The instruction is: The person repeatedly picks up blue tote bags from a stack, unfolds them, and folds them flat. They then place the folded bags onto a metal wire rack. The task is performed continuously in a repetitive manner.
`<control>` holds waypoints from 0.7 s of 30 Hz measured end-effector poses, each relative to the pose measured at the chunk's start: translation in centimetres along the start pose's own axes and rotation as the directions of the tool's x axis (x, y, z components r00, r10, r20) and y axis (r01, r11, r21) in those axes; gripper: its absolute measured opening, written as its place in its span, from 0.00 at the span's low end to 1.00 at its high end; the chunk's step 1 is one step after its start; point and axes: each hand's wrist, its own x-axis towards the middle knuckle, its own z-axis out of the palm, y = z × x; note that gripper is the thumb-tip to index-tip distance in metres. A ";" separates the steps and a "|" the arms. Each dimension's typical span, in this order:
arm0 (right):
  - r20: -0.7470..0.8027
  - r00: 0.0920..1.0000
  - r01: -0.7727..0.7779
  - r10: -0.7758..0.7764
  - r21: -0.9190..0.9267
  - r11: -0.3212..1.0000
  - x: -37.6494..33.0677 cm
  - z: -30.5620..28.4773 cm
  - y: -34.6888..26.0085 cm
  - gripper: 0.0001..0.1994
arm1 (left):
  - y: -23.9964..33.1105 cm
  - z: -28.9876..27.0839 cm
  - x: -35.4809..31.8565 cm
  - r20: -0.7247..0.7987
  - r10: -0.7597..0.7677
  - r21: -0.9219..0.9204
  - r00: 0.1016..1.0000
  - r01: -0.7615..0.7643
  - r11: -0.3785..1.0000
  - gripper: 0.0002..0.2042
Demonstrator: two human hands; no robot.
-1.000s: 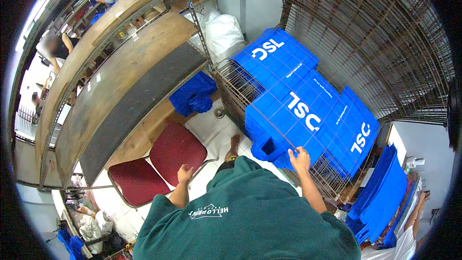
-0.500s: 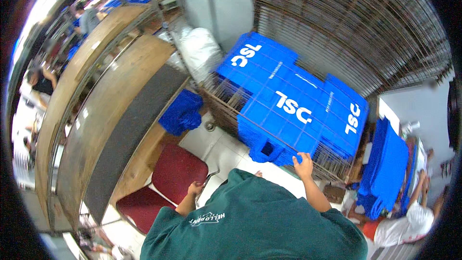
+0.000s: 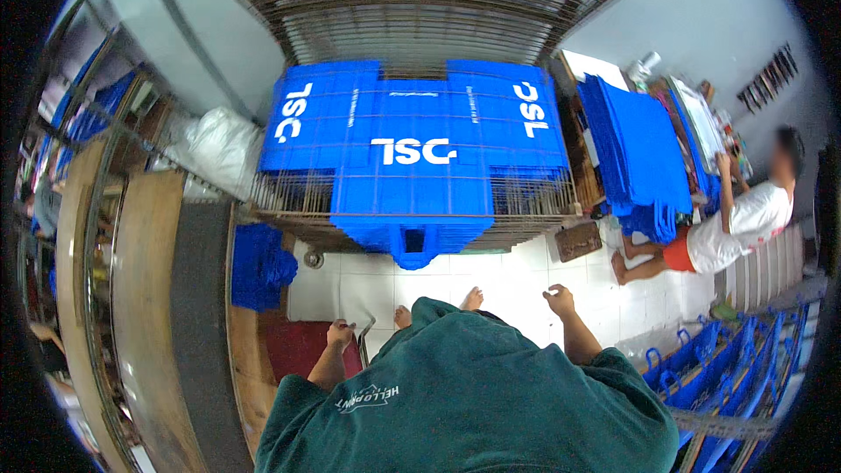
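My left hand (image 3: 340,334) hangs beside the dark red chair (image 3: 302,352), near its bent metal frame. Its fingers are loosely bent, and nothing shows in them. Over the pale tiled floor, my right hand (image 3: 559,300) is raised with its thumb and fingers slightly apart, holding nothing visible. Ahead of both hands stands a wire drying rack (image 3: 530,197). Stacks of flat blue fabric bags (image 3: 412,188) with white print lie on it, seen through wires. The middle stack sticks out toward me, with a handle cut-out at its near end. Neither hand touches the rack.
At left, a long wooden table (image 3: 153,298) bears a dark strip; blue cloth (image 3: 258,267) hangs at its edge. A person in white (image 3: 740,228) works at right beside hanging blue fabric (image 3: 639,144). Blue bags (image 3: 736,363) stand lower right. A brown box (image 3: 578,243) is on the floor.
My view has turned right, so the rack now lies squarely ahead. My right hand, earlier at the rack's near edge, is now apart from it. My left hand has come away from the chair.
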 end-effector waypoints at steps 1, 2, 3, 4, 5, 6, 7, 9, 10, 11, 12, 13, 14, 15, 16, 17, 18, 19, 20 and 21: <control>0.040 0.999 -0.020 0.022 -0.040 0.999 -1.0 0.0 1.8 0.17 | 1.3 -0.1 -0.1 0.026 0.004 0.011 1.000 -0.004 1.000 0.26; 0.115 0.989 -0.088 0.095 -0.064 0.994 -0.7 0.9 4.5 0.15 | 1.7 0.5 1.4 0.040 0.084 -0.001 0.996 -0.084 0.996 0.27; 0.124 0.990 -0.059 0.073 -0.113 0.992 -1.1 0.9 6.0 0.13 | 3.2 0.8 1.7 0.039 0.092 -0.004 0.995 -0.092 0.996 0.26; 0.146 0.984 -0.086 0.103 -0.121 0.989 -2.0 0.2 6.0 0.11 | 5.0 1.0 2.0 0.036 0.095 -0.008 0.995 -0.095 0.995 0.26; 0.168 0.977 -0.111 0.132 -0.129 0.985 -2.2 -0.3 6.2 0.10 | 6.7 1.4 2.0 0.032 0.098 -0.013 0.995 -0.097 0.995 0.26; 0.140 0.983 -0.099 0.116 -0.119 0.988 -1.8 -0.7 7.7 0.10 | 8.3 2.4 2.1 -0.016 0.110 -0.073 0.994 -0.111 0.991 0.25; 0.112 0.989 -0.087 0.099 -0.110 0.990 -1.0 -0.9 9.4 0.10 | 9.8 3.3 2.1 -0.019 0.121 -0.102 0.992 -0.123 0.987 0.25; 0.027 0.997 -0.063 0.067 -0.109 0.992 1.3 -1.2 12.3 0.10 | 12.4 5.0 2.1 -0.021 0.146 -0.162 0.989 -0.147 0.976 0.24; -0.010 0.999 -0.032 0.032 -0.109 0.994 3.3 -1.5 12.8 0.10 | 9.8 6.1 4.3 -0.033 0.132 -0.166 0.991 -0.136 0.977 0.24; -0.073 0.997 -0.023 0.014 -0.118 0.993 5.1 -2.3 13.8 0.09 | 10.1 8.0 4.2 -0.016 0.148 -0.130 0.989 -0.149 0.980 0.24; -0.137 0.990 0.028 -0.034 -0.046 0.999 6.6 -3.3 14.6 0.09 | 10.9 9.6 3.7 -0.004 0.159 -0.088 0.987 -0.159 0.983 0.23; -0.197 0.977 0.089 -0.083 0.022 0.996 8.0 -4.7 14.5 0.08 | 12.2 10.9 3.0 0.001 0.162 -0.045 0.987 -0.162 0.986 0.23; -0.253 0.966 0.095 -0.054 0.153 0.984 9.2 -6.1 14.1 0.07 | 13.7 12.2 2.0 0.044 0.209 -0.051 0.977 -0.207 0.977 0.23; -0.304 0.952 0.110 -0.021 0.276 0.955 10.5 -7.8 13.7 0.07 | 14.9 13.9 0.5 0.087 0.252 -0.063 0.964 -0.247 0.967 0.22; -0.368 0.930 0.156 -0.018 0.349 0.924 11.8 -9.4 13.4 0.06 | 16.0 15.2 -1.0 0.128 0.290 -0.076 0.949 -0.282 0.957 0.22; -0.431 0.902 0.206 -0.007 0.417 0.885 13.0 -10.8 13.4 0.06 | 17.1 16.1 -1.9 0.184 0.336 -0.078 0.923 -0.327 0.942 0.22; -0.443 0.896 0.244 0.008 0.509 0.825 14.6 -12.2 13.9 0.06 | 18.2 16.9 -2.7 0.240 0.379 -0.084 0.894 -0.370 0.925 0.22; -0.453 0.891 0.282 0.023 0.593 0.754 16.2 -13.5 14.4 0.07 | 19.4 17.5 -3.8 0.293 0.416 -0.093 0.861 -0.408 0.908 0.22; -0.490 0.872 0.371 0.002 0.662 0.651 17.1 -15.5 14.0 0.07 | 20.0 18.0 -4.7 0.263 0.392 -0.077 0.881 -0.386 0.919 0.23; -0.529 0.849 0.454 -0.016 0.714 0.533 17.7 -18.2 13.3 0.07 | 20.6 18.6 -5.3 0.229 0.368 -0.064 0.901 -0.364 0.929 0.23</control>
